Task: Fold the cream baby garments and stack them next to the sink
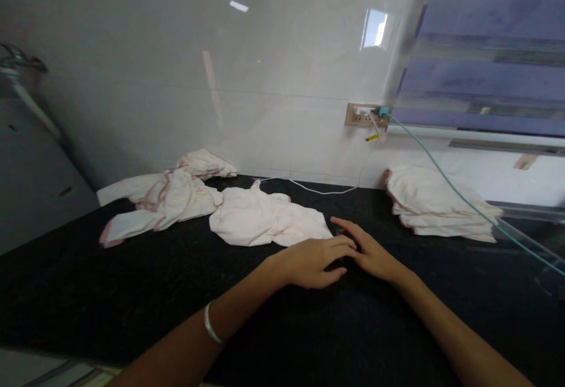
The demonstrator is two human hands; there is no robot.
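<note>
My left hand (312, 262), with a silver bangle (210, 323) on its forearm, is over the dark countertop, fingers loosely stretched and thumb apart. Its fingertips meet or overlap the fingers of my right hand (368, 252), which is open too. Neither palm shows anything in it. Just beyond the left hand lies a white cloth piece (265, 216), spread out and slightly rumpled. Left of it is a crumpled heap of white cloth (172, 192) with pink edging. A folded stack of similar white cloths (441, 201) rests at the right, against the wall.
A wall socket (359, 116) holds two plugs; a teal cable (441, 169) runs down across the right side, and a thin white cord (324, 191) trails along the back of the dark countertop (110, 298). A tap (22, 60) and a grey appliance (35, 175) stand at left.
</note>
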